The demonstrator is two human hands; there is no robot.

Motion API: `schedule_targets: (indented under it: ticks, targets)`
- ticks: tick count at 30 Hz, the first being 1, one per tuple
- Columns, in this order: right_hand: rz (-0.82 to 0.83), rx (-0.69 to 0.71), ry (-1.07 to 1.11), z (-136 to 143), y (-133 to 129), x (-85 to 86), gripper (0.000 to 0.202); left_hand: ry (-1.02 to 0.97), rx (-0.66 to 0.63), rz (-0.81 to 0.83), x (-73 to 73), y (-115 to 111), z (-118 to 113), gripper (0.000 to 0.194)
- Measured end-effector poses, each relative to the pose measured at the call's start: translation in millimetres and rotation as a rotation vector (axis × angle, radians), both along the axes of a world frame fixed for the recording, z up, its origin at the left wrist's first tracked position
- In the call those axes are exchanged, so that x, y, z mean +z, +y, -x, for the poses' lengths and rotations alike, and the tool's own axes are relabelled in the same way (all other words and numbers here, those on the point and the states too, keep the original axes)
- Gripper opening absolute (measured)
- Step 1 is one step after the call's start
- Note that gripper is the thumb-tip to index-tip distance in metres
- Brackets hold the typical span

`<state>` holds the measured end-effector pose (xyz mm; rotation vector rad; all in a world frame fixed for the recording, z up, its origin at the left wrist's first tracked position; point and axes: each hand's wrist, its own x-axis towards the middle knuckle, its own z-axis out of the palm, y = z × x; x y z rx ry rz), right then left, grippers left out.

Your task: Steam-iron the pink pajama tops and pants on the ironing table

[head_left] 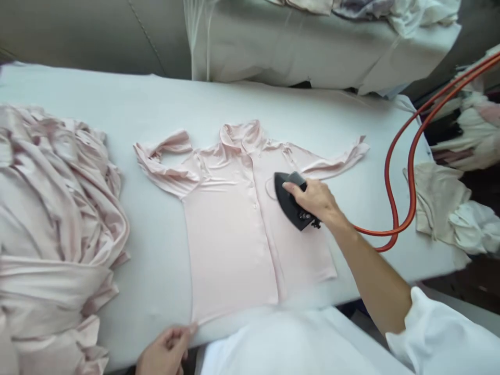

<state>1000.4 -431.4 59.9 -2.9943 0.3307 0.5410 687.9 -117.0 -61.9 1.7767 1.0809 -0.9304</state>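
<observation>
A pale pink button-front shirt [226,239] lies spread face up, its collar pointing away from me and both sleeves out to the sides. My right hand [315,199] is wrapped round the handle of a black steam iron [288,205], which rests on the shirt's right-hand front panel below the shoulder. At the near left corner of the hem, my left hand [170,346] pinches the fabric edge between thumb and fingers. Creases show around the shoulders and sleeves, while the lower body looks smooth.
A large heap of pink garments [58,208] covers the left of the white-covered table [156,281]. Orange hoses [412,172] loop from the iron to the upper right. Cloth lies on a covered surface [312,57] behind, and more garments [441,200] sit at the right edge.
</observation>
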Motion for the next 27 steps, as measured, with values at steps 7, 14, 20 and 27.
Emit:
schedule_targets:
  ticks: [7, 14, 20, 27]
  targets:
    - [0.069, 0.196, 0.183, 146.7, -82.2, 29.0, 0.051, -0.576, -0.235, -0.584, 10.7, -58.5, -36.1, 0.042]
    - [-0.166, 0.322, 0.352, 221.6, -87.4, 13.0, 0.048, -0.518, -0.227, -0.508, 6.6, -54.9, -31.5, 0.041]
    - [-0.020, -0.130, -0.043, 139.7, -215.6, 22.7, 0.050, -0.631, -0.061, -0.676, 12.3, -80.4, -52.0, 0.036]
    - [-0.045, 0.049, -0.339, 166.4, -132.7, -41.5, 0.046, -0.589, 0.215, -0.373, 33.4, -78.8, -83.3, 0.037]
